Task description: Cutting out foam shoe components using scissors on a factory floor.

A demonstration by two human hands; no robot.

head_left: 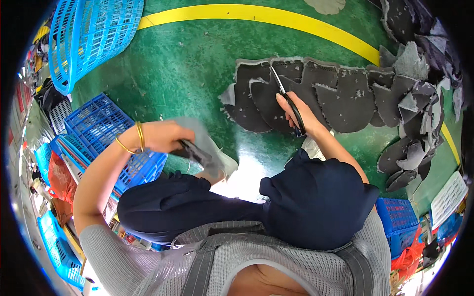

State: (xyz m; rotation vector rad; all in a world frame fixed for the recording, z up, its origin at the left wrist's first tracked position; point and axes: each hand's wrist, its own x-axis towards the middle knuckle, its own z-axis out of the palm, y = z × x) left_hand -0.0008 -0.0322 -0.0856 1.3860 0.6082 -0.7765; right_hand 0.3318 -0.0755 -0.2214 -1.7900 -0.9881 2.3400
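My right hand (305, 116) is closed round the black handles of a pair of scissors (278, 81). The silver blades point away from me, above a row of dark fabric pieces (348, 101). These pieces are rounded and overlap one another on the green floor, with fuzzy pale edges. My left hand (167, 136), with gold bangles at the wrist, grips a dark fabric piece (198, 154) by one end. That piece is smeared by motion, and a pale, see-through grey edge shows beside it. The fingertips of my left hand are partly hidden.
A light blue basket (96, 39) stands at the far left, with a darker blue crate (94, 118) nearer to me. Grey scraps (414, 61) heap up at the right. Another blue crate (396, 217) and a white one (448, 198) stand nearer right. A yellow line (266, 13) crosses the floor.
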